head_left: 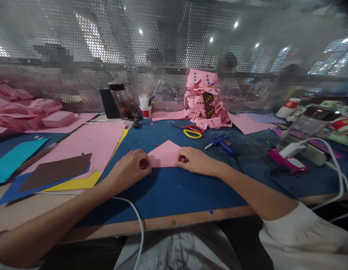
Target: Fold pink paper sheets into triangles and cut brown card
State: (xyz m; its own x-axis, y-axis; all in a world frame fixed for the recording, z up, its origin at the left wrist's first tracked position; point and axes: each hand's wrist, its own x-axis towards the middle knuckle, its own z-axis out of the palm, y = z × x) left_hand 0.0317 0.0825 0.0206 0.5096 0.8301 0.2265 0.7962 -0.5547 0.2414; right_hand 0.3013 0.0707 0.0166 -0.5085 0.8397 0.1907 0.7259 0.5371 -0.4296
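A pink sheet of paper [164, 154], folded into a triangle with its point away from me, lies on the blue tabletop [174, 195]. My left hand [134, 165] pinches its left corner, fingers curled. At the right corner, my right hand [194, 160] is closed on the paper too. The fingertips cover both corners. Just beyond the triangle lie scissors [193, 132] with red and yellow handles. A blue glue gun [222, 144] rests to the right of them.
Coloured paper sheets [86, 142] lie at left, near a pile of pink folded paper [54, 112]. A stack of dotted pink pieces [203, 99] stands at the back. White cables run from a magenta power strip [288, 161] and over the front edge [196, 218].
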